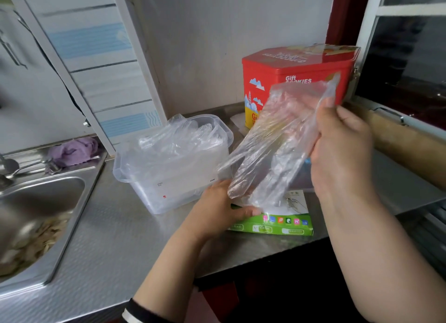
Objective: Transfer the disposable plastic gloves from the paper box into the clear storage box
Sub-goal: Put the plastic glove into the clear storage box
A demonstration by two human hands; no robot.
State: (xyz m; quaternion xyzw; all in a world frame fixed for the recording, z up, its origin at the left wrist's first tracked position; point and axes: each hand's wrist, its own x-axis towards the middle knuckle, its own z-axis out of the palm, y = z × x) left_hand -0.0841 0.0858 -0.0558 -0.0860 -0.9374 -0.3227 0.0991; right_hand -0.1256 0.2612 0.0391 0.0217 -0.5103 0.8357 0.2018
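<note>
Head view: right hand point(342, 149) pinches a stack of plastic gloves point(275, 144) above the green paper box point(272, 223) — left hand point(222, 206) grips that box; clear storage box point(169, 163) just left, gloves already inside.

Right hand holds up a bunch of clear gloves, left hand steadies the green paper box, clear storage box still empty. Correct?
Not quite. The head view shows the clear storage box already holding gloves. The rest stands: the right hand holds up the bunch of clear gloves and the left hand steadies the green paper box.
</note>
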